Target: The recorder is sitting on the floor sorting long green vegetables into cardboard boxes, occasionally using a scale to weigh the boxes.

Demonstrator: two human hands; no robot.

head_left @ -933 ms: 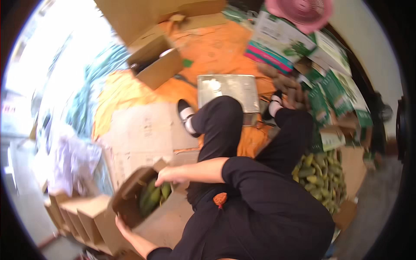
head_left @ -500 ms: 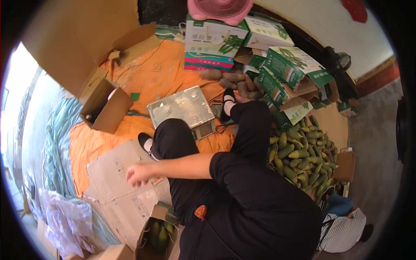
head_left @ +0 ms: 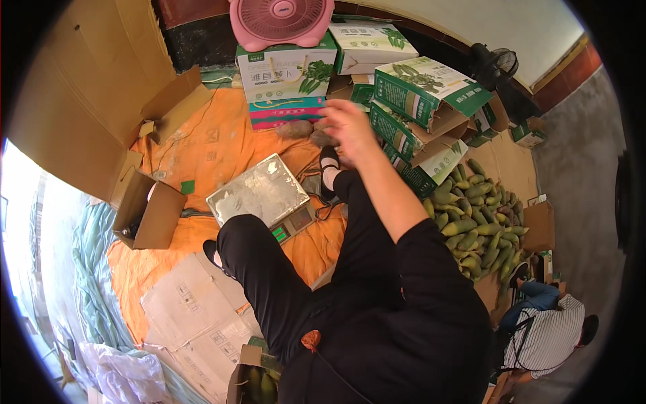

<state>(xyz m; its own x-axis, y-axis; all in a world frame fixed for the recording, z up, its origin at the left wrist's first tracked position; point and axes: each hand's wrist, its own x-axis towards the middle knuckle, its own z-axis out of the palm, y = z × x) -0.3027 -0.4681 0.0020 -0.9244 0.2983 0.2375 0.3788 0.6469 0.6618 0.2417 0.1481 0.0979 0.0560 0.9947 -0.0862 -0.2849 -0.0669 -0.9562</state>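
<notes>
My right hand (head_left: 351,131) is stretched forward, fingers apart and slightly smeared by motion, with nothing visible in it. It hovers in front of the stacked cartons, beside several brown roots (head_left: 295,130) that look like sweet potatoes; the hand and forearm hide part of that heap. My left hand is out of sight. Between my legs and the cartons lies a flat metal platform scale (head_left: 259,192), its pan bare and scuffed, its small display lit green. To my right spreads a big pile of green radishes (head_left: 481,222).
Green-and-white cartons (head_left: 431,84) are stacked ahead right, and a pink fan (head_left: 282,19) tops another stack. An open brown box (head_left: 151,219) stands left on the orange sheet (head_left: 202,158). By my left hip is a box (head_left: 235,387) holding green radishes. Another person (head_left: 548,333) sits far right.
My right hand has swung from the left, above the flattened cardboard, forward and right toward the brown roots. The view has shifted, and the scale's green display now shows.
</notes>
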